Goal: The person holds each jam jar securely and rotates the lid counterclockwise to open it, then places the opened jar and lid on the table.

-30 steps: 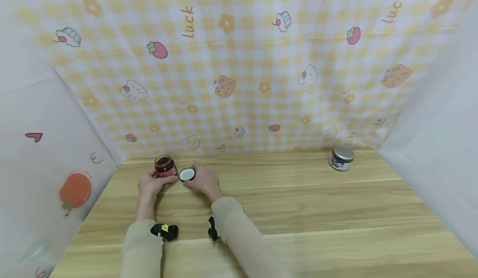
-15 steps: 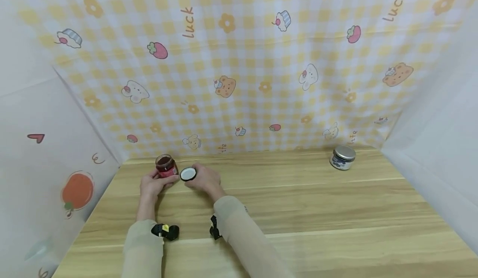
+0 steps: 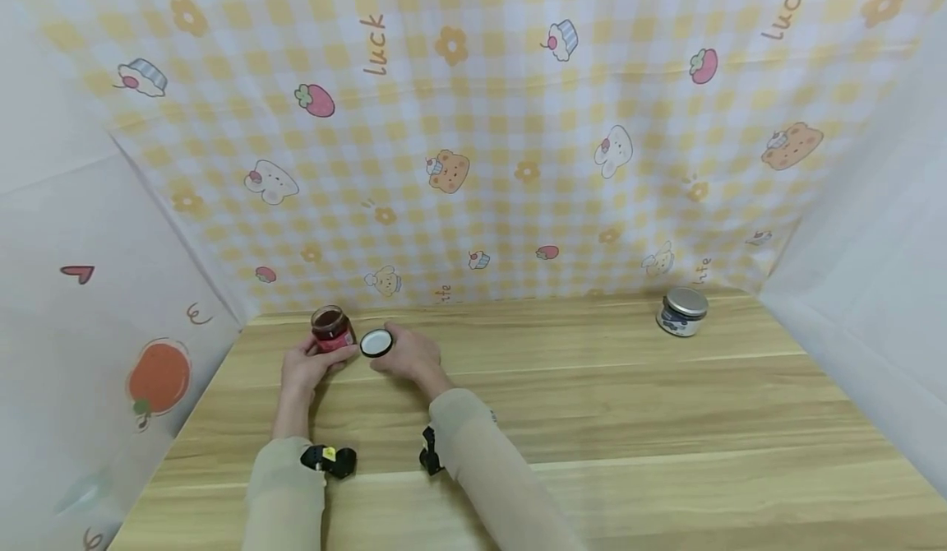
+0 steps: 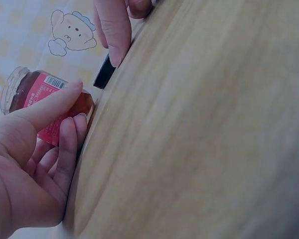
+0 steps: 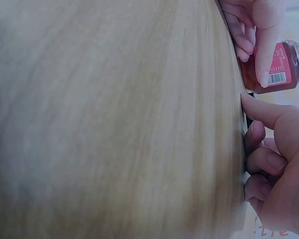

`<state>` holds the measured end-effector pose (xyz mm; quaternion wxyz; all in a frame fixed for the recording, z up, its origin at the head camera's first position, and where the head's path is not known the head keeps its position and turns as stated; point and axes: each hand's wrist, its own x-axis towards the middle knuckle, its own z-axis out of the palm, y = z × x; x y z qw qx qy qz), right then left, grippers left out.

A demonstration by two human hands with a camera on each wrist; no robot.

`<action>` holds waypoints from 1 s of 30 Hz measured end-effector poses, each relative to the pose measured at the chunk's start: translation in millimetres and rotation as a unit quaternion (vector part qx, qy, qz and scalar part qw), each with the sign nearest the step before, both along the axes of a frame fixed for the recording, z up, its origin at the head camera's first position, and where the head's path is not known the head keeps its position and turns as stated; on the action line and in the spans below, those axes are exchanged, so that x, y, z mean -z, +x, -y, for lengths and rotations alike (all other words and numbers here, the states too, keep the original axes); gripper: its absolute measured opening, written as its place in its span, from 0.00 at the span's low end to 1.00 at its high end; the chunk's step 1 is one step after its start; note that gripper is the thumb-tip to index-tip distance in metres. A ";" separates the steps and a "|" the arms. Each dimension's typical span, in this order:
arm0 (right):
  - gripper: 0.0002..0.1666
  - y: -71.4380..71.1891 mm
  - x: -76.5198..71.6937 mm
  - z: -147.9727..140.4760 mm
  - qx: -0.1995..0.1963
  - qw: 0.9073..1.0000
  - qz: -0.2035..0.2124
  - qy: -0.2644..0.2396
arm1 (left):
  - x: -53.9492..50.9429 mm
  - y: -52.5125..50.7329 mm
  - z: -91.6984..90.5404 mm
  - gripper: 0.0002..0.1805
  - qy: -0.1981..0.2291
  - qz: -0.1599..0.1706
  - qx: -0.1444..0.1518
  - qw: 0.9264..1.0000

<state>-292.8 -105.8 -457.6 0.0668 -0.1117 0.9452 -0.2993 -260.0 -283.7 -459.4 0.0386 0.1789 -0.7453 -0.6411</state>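
Note:
My left hand (image 3: 307, 368) grips an open glass jar (image 3: 333, 333) with dark red contents and a red label, upright on the wooden table at the far left. In the left wrist view its thumb lies across the label (image 4: 42, 92). Just right of the jar, a black-rimmed lid (image 3: 376, 343) lies with its white inside facing up. My right hand (image 3: 411, 354) pinches the lid's edge from the right, thumb at the near side. The lid looks flat on the table and apart from the jar. In the right wrist view the fingers mostly hide it.
A second jar (image 3: 682, 312), with a silver lid and a dark-and-white label, stands at the back right of the wooden table (image 3: 592, 419). A yellow checked cloth (image 3: 503, 123) hangs along the table's back edge. White sheets close off the left and right sides.
The head view has shifted slightly, moving everything a little to the right in it. Both hands keep the same hold on the jar and the lid.

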 end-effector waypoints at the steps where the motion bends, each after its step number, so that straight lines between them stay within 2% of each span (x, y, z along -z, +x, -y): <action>1: 0.45 0.1 -0.1 -0.4 0.000 1.000 0.000 -0.001 | -0.2 0.1 -0.5 0.44 -0.001 0.000 -0.001 1.000; 10: 0.42 0.6 -2.2 -8.8 -0.002 1.000 -0.012 -0.005 | -4.3 1.3 -10.2 0.46 -0.019 0.011 -0.009 1.000; 17: 0.42 1.3 -3.0 -10.9 -0.018 1.000 -0.022 0.003 | -8.2 1.6 -12.9 0.47 -0.015 0.004 -0.021 1.000; 20: 0.42 1.1 -2.4 -9.9 -0.032 0.999 -0.026 0.002 | -10.6 3.2 -13.1 0.48 -0.035 0.000 -0.028 0.999; 25: 0.42 1.3 -2.2 -9.2 -0.058 0.998 -0.023 -0.009 | -15.2 5.6 -14.6 0.50 -0.098 0.004 -0.039 0.994; 28: 0.40 2.5 -4.4 -10.6 -0.079 0.996 -0.025 -0.021 | -18.0 7.4 -15.5 0.51 -0.120 0.007 -0.040 0.992; 30: 0.38 3.8 -6.3 -11.7 -0.092 0.995 -0.027 -0.029 | -19.1 8.5 -15.6 0.51 -0.120 0.006 -0.039 0.992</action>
